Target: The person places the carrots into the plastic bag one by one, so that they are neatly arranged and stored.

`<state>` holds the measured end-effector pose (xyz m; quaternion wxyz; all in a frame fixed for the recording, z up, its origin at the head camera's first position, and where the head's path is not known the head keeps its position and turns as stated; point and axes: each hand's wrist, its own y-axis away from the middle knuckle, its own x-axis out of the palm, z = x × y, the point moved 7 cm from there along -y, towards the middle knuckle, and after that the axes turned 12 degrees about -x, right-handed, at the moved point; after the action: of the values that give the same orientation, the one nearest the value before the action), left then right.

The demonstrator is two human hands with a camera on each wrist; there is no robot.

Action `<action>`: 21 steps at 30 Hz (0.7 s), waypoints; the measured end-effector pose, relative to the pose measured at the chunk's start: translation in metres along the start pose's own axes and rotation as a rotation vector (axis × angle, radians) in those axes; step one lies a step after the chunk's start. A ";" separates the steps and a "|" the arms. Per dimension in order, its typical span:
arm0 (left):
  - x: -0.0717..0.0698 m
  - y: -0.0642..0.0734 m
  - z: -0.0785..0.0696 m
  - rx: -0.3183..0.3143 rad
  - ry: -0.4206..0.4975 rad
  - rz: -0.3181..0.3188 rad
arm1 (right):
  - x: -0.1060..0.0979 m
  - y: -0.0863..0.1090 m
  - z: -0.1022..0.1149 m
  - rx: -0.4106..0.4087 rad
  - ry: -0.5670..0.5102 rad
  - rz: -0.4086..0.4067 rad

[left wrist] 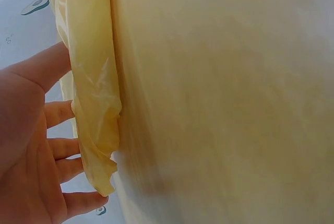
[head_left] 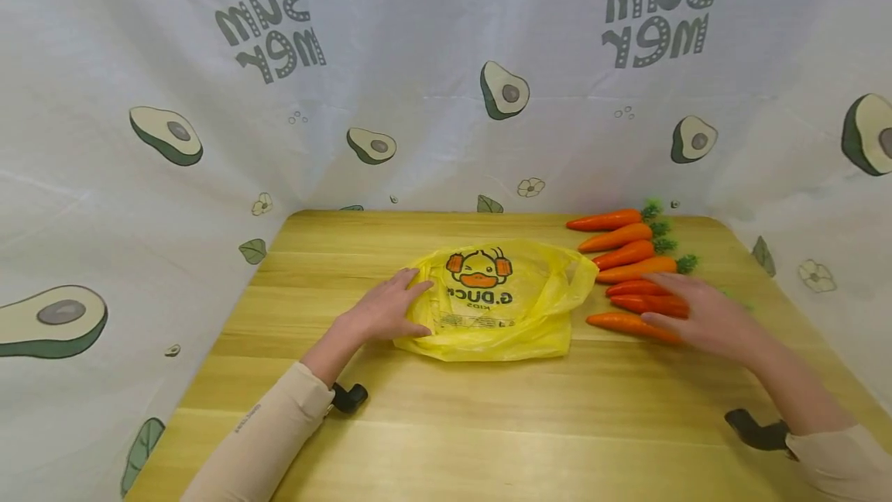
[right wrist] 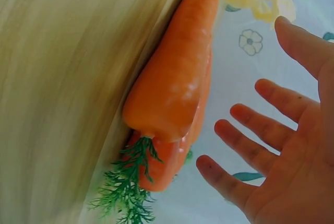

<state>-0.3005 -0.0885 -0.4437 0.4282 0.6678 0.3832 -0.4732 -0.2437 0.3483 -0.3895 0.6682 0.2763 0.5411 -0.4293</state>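
Observation:
A yellow plastic bag (head_left: 481, 297) printed with a duck lies flat on the wooden table, its mouth toward the right. At its left edge is my left hand (head_left: 386, 308), fingers spread and fingertips on the plastic; the left wrist view shows them against the bag's side (left wrist: 96, 93). Several orange and red carrots (head_left: 623, 324) with green tops lie in a column right of the bag. Over the nearer carrots hovers my right hand (head_left: 707, 316), hiding some of their tops. In the right wrist view its fingers are spread beside a carrot (right wrist: 172, 72), holding nothing.
Wooden tabletop (head_left: 488, 432) extends in front of the bag and to its left. A white cloth with avocado prints (head_left: 425, 84) hangs behind the table and along both sides. Each wrist carries a black camera mount (head_left: 756, 431).

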 end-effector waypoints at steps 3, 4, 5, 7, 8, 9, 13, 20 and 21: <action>0.001 -0.001 -0.003 0.019 -0.001 -0.002 | -0.002 0.005 -0.003 0.003 -0.015 -0.011; 0.001 -0.001 -0.004 0.022 -0.001 -0.003 | -0.002 0.007 -0.004 0.007 -0.021 -0.014; 0.001 -0.001 -0.005 0.023 0.001 -0.002 | -0.003 0.007 -0.004 0.013 -0.025 -0.015; 0.001 -0.002 -0.005 0.016 0.000 0.003 | -0.005 0.008 -0.005 0.015 -0.033 -0.017; 0.001 -0.001 -0.005 0.013 0.003 0.007 | -0.005 0.008 -0.004 0.013 -0.038 -0.019; 0.001 -0.001 -0.004 0.010 0.007 0.010 | -0.006 0.009 -0.004 0.011 -0.041 -0.021; 0.000 0.000 -0.002 -0.005 0.020 0.038 | -0.006 0.011 -0.002 0.001 -0.046 -0.027; 0.003 0.000 0.000 -0.028 0.027 0.090 | -0.002 0.018 0.001 -0.012 -0.082 -0.032; 0.003 0.000 0.000 -0.030 0.023 0.092 | -0.001 0.020 0.000 -0.005 -0.083 -0.030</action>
<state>-0.2997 -0.0881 -0.4469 0.4552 0.6836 0.3638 -0.4395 -0.2265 0.3580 -0.3906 0.6844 0.2483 0.5180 -0.4491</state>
